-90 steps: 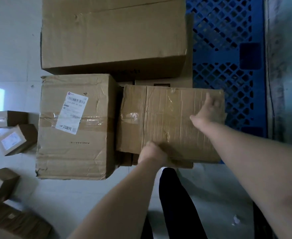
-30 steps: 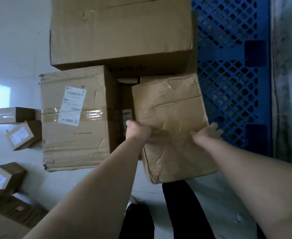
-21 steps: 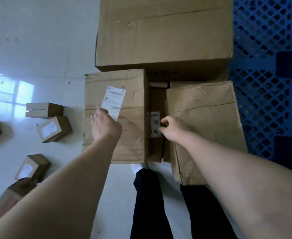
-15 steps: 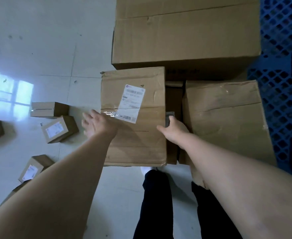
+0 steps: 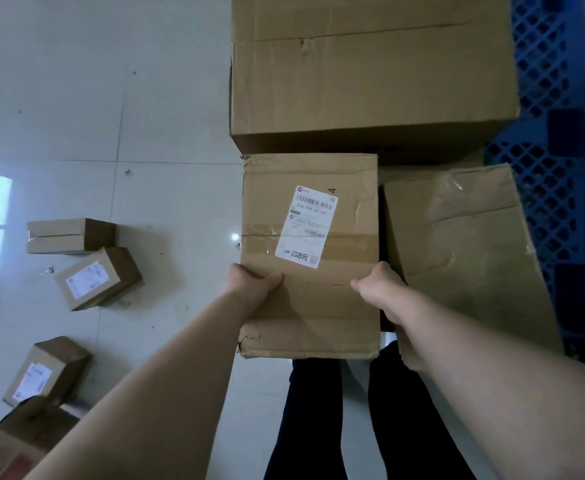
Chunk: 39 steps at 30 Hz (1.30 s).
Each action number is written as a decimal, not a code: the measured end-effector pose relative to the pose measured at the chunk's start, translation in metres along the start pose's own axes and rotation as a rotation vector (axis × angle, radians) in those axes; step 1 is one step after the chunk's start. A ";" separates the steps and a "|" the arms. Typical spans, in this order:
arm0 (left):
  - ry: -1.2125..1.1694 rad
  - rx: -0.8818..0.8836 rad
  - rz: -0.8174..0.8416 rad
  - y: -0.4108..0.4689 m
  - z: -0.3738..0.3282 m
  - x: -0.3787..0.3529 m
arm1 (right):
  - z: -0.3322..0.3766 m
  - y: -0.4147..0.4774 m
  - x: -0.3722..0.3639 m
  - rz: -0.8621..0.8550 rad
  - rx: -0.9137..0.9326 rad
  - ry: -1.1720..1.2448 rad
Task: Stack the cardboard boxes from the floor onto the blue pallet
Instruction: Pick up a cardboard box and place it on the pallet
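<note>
A cardboard box with a white shipping label (image 5: 310, 306) stands in front of me. My left hand (image 5: 249, 284) grips its left edge with the thumb on top. Over its right edge curls my right hand (image 5: 381, 285), the fingers going down into the gap. Right of it, a crumpled taped box (image 5: 464, 251) lies on the blue pallet (image 5: 554, 188). A large box (image 5: 370, 71) sits behind both. Where the labelled box's base rests is hidden.
Several small cardboard boxes lie on the white tiled floor at left, one (image 5: 71, 235) flat, one with a label (image 5: 97, 278), another (image 5: 47, 370) nearer me, and a larger one (image 5: 17, 445) at the bottom left corner. My dark trouser legs (image 5: 318, 420) stand below the labelled box.
Both hands let go of the crumpled box, which now rests on the pallet, and moved left to the labelled box. They now grip its two side edges. The view shifted left.
</note>
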<state>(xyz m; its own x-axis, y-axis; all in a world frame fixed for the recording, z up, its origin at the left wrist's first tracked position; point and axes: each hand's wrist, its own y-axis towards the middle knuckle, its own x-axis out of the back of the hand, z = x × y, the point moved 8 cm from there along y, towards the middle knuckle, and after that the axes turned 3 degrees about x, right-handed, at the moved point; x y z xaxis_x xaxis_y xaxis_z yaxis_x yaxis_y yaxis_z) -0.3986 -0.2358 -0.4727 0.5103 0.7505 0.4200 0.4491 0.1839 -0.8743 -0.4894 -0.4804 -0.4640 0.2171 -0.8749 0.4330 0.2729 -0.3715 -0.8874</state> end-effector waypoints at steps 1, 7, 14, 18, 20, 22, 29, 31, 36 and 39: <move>0.011 -0.001 -0.001 0.001 0.000 -0.004 | -0.001 0.000 0.002 -0.022 -0.011 -0.017; 0.047 0.009 -0.057 0.005 0.002 -0.006 | -0.003 0.004 -0.003 -0.094 -0.051 0.003; 0.040 0.001 -0.046 0.005 0.001 -0.007 | -0.007 0.007 -0.007 -0.075 -0.054 0.107; 0.029 -0.016 -0.055 -0.013 -0.003 0.004 | -0.009 0.004 -0.009 0.028 -0.055 0.289; 0.118 -0.040 -0.090 -0.032 -0.001 0.018 | -0.007 -0.003 -0.015 0.097 -0.061 0.408; 0.286 -0.064 -0.154 -0.055 0.000 0.035 | 0.004 -0.012 -0.018 0.136 -0.053 0.494; 0.575 -0.348 -0.195 -0.099 -0.047 0.020 | 0.005 0.024 -0.020 0.148 0.001 0.589; 0.561 -0.470 -0.078 -0.105 -0.064 -0.016 | 0.006 0.010 -0.012 0.156 -0.020 0.655; 0.417 -0.385 -0.352 -0.079 -0.060 0.001 | 0.019 -0.018 0.007 0.305 0.074 0.688; 0.235 -0.093 -0.395 -0.059 -0.032 0.028 | 0.031 -0.025 0.009 0.391 0.175 0.646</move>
<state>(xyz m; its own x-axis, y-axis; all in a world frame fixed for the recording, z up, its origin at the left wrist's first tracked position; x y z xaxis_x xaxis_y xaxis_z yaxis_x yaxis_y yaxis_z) -0.3876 -0.2456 -0.4015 0.4345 0.4684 0.7693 0.7007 0.3608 -0.6155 -0.4657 -0.4691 -0.4327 -0.2466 -0.9600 -0.1325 0.4451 0.0092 -0.8954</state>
